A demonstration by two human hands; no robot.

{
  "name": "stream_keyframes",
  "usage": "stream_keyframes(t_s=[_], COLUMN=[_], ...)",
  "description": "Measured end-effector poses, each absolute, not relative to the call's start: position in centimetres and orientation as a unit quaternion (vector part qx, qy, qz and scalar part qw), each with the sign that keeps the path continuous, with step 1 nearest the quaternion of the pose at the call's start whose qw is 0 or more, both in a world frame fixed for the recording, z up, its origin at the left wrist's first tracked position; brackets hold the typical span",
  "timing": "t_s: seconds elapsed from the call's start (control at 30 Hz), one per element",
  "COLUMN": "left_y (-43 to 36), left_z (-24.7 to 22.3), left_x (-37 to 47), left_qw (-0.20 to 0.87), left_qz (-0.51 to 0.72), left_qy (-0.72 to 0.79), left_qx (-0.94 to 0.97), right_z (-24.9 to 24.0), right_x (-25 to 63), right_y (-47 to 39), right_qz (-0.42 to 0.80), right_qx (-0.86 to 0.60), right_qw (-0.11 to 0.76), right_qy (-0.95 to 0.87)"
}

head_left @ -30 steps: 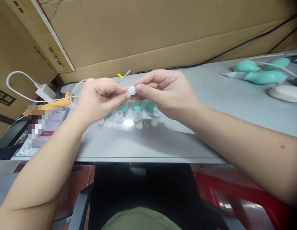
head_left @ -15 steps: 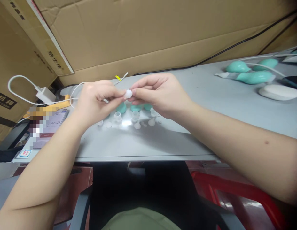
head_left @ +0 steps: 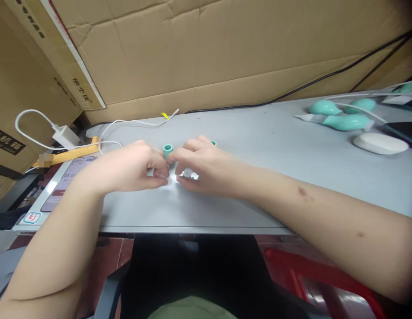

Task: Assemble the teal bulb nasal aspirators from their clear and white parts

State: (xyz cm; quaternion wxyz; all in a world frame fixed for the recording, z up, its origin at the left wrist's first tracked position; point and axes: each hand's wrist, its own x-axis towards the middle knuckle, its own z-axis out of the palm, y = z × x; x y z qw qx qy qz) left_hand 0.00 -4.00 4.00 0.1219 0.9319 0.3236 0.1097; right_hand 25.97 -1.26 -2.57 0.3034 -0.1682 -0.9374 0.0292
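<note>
My left hand [head_left: 137, 170] is low over the tabletop, thumb and fingers curled together beside a bright, glary patch. Facing it, my right hand [head_left: 207, 167] is closed in a similar pinch, its fingertips almost meeting the left ones. Glare and the fingers hide what either hand holds. Small clear plastic pieces [head_left: 190, 173] show partly beneath my right hand. Just behind the fingertips stands a teal hollow piece [head_left: 167, 150] with a round open top. The rim of another teal piece [head_left: 213, 143] peeks out behind my right hand.
Teal rounded bulbs [head_left: 347, 122] and a white oval object [head_left: 380, 143] lie at the right. At the left are a phone [head_left: 68, 184], a white charger [head_left: 65, 136] with a cable and a yellow strip [head_left: 71, 155]. A cardboard wall [head_left: 225, 53] borders the grey table's back.
Both hands have come down from holding a small white plastic piece in the air to the tabletop among the small parts. They now cover most of those parts.
</note>
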Motion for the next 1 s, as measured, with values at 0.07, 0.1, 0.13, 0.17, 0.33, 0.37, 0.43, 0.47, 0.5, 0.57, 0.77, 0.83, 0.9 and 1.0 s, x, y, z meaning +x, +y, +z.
stream_keyframes(t_s=[0.07,0.1,0.13,0.17,0.33,0.37,0.43,0.47,0.5,0.57,0.77,0.83,0.9,1.0], left_y=[-4.0,-3.9,-3.9,-3.8,-3.4,-3.3,-3.1,-3.1,-3.0,-2.8,-2.7,-2.7,-2.7,-2.6], left_z=[3.5,3.2,3.0,2.8,3.0,3.2,3.6,3.8,3.9,4.0,3.8,3.7,3.6,3.4], left_x=[0.3,0.5,0.5,0.6,0.4,0.2,-0.1,-0.3,-0.5,-0.8,-0.8,-0.7,-0.6,-0.5], left_qw=[0.112,0.105,0.097,0.09,0.094,0.1,0.115,0.121,0.124,0.123,0.091,0.081,0.079,0.078], left_qz=[0.082,0.074,0.067,0.062,0.08,0.094,0.124,0.141,0.156,0.169,0.118,0.095,0.086,0.085], left_qy=[0.336,0.344,0.354,0.364,0.359,0.351,0.335,0.33,0.326,0.327,0.348,0.358,0.365,0.377], left_qx=[0.932,0.93,0.928,0.925,0.925,0.926,0.927,0.926,0.924,0.922,0.926,0.925,0.923,0.919], right_z=[-2.6,-2.6,-2.6,-2.6,-2.8,-2.9,-3.1,-3.1,-3.2,-3.3,-3.1,-2.8,-2.5,-2.2], right_x=[25.8,25.8,25.7,25.7,25.6,25.6,25.5,25.5,25.5,25.6,26.4,26.7,26.8,26.8], right_y=[-1.5,-1.5,-1.5,-1.6,-1.4,-1.3,-1.2,-1.1,-1.0,-0.9,-0.1,0.1,0.1,0.0], right_qz=[0.009,0.0,-0.006,-0.012,-0.009,-0.007,-0.01,-0.014,-0.016,-0.012,0.039,0.036,0.029,0.024], right_qx=[-0.172,-0.176,-0.181,-0.187,-0.193,-0.193,-0.196,-0.198,-0.2,-0.196,-0.151,-0.143,-0.139,-0.136], right_qw=[0.282,0.269,0.255,0.243,0.218,0.217,0.212,0.208,0.204,0.206,0.292,0.326,0.348,0.357], right_qy=[-0.944,-0.947,-0.95,-0.952,-0.957,-0.957,-0.957,-0.958,-0.958,-0.959,-0.944,-0.934,-0.927,-0.924])
